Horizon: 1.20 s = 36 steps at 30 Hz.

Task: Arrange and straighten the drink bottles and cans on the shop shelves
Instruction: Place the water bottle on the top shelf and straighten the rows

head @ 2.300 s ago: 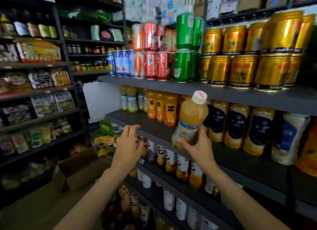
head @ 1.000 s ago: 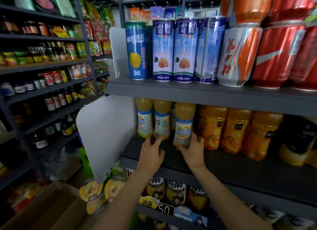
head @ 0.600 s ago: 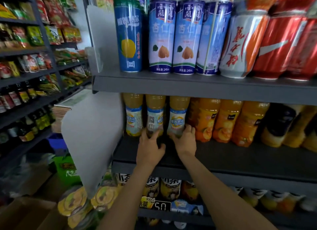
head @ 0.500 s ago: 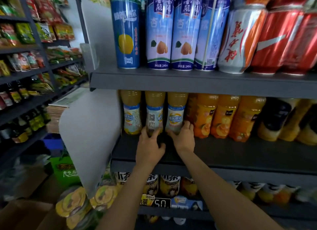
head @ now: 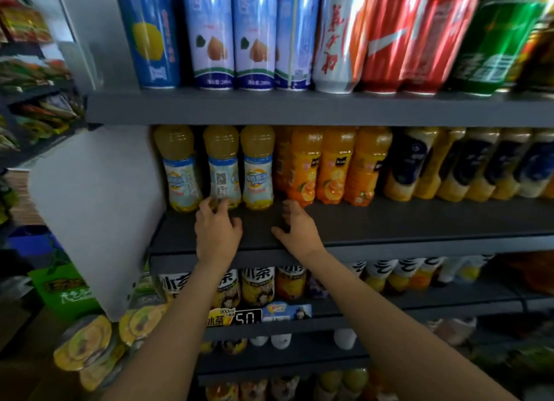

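Three pale yellow juice bottles with blue-and-white labels stand upright in a row at the left end of the middle shelf (head: pixel 389 221). My left hand (head: pixel 217 230) reaches in, its fingertips curled on the base of the middle yellow bottle (head: pixel 223 167), whose label shows a code square. The left yellow bottle (head: pixel 180 173) and right yellow bottle (head: pixel 257 170) stand untouched. My right hand (head: pixel 295 230) hovers low over the shelf board, fingers apart, holding nothing, just in front of the orange juice bottles (head: pixel 332 167).
Dark-labelled bottles (head: pixel 413 161) fill the shelf further right. The upper shelf carries blue cans (head: pixel 212 35), a white-and-red can (head: pixel 338 41), red cola cans (head: pixel 389 41) and a green can (head: pixel 494 41). A white divider panel (head: pixel 99 215) closes the left end. Tea bottles (head: pixel 257 284) stand below.
My right hand has let go of the right yellow bottle and drawn back to the right. The left hand stays at the middle bottle's base. The view has moved closer.
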Available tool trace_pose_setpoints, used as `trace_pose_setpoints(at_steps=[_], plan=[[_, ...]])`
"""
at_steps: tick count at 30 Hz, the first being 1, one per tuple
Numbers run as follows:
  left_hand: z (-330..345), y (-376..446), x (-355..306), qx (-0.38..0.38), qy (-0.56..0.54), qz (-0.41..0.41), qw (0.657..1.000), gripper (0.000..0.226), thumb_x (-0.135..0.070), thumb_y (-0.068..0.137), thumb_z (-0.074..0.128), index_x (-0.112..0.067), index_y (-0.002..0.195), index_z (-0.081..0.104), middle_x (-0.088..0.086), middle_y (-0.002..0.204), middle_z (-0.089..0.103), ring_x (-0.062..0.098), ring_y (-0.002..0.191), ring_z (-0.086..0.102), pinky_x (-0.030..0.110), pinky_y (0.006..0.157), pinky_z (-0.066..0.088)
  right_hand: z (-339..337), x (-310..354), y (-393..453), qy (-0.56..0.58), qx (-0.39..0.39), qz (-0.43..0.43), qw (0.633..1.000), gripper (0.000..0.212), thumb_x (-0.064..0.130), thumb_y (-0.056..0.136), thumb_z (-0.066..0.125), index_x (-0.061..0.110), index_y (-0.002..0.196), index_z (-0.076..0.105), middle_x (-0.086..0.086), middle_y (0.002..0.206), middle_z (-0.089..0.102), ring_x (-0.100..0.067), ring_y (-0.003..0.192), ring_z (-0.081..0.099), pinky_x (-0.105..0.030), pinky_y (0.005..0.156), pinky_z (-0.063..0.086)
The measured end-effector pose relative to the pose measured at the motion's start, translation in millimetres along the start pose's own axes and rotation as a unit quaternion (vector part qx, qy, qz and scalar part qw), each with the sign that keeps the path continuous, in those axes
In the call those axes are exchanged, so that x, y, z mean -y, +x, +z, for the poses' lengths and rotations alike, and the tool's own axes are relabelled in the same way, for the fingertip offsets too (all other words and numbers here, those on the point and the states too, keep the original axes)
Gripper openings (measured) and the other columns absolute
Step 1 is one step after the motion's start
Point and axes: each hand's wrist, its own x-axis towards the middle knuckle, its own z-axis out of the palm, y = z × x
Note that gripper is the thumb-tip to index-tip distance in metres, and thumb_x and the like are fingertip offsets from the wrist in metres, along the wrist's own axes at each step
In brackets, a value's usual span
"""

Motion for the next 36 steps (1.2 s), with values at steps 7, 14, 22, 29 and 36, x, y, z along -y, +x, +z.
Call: trace_pose_setpoints(at_steps=[7,14,22,29,36], plan=[[17,-44,-74,-0.045,-0.052,0.047,0.997,0.034,-0.003,0.085,0.056,0.001,0.119,0.052,0.022,0.124,0.043,0.038,0.111,0.046,0.048,0.09,0.037,-123,-56,-42,-0.024,-0.031,-0.009,0.999,0.049,0.013,0.089,0.061,0.012,0.132,0.038,-0.008,0.126,0.05,-0.021,0.094,0.061,-0.028,0.078,0.047],[57,-92,-221,-0.012,-0.13,0.126,0.983,0.043,-0.008,0.091,0.049,-0.008,0.134,0.041,0.009,0.111,0.059,0.029,0.096,0.058,0.047,0.092,0.042,-284,-157,-96,-0.042,-0.071,0.08,0.993,0.055,0.02,0.091,0.059,0.008,0.137,0.031,-0.01,0.136,0.044,-0.027,0.121,0.047,-0.029,0.086,0.044],[151,-175,-437,0.259,0.009,0.113,0.959,0.042,-0.035,0.095,0.047,-0.024,0.135,0.042,0.005,0.142,0.032,0.031,0.126,0.037,0.045,0.102,0.037,-471,-305,-185,-0.046,-0.066,0.188,0.979,0.053,0.019,0.09,0.058,0.006,0.134,0.032,-0.011,0.114,0.057,-0.027,0.097,0.059,-0.041,0.083,0.051],[211,-213,-579,0.236,-0.098,0.22,0.941,0.039,-0.023,0.095,0.047,-0.019,0.134,0.043,0.0,0.138,0.033,0.025,0.118,0.045,0.037,0.094,0.045,-611,-408,-208,-0.01,-0.173,0.229,0.958,0.048,0.021,0.088,0.062,0.006,0.127,0.04,-0.014,0.115,0.059,-0.03,0.098,0.061,-0.041,0.082,0.052],[293,-206,-688,0.197,-0.164,0.304,0.918,0.043,-0.016,0.094,0.049,-0.016,0.137,0.041,0.002,0.142,0.03,0.019,0.128,0.038,0.03,0.103,0.035,-672,-503,-171,-0.034,-0.167,0.241,0.956,0.06,0.024,0.085,0.066,0.006,0.134,0.035,-0.014,0.125,0.052,-0.028,0.111,0.053,-0.039,0.09,0.048]])
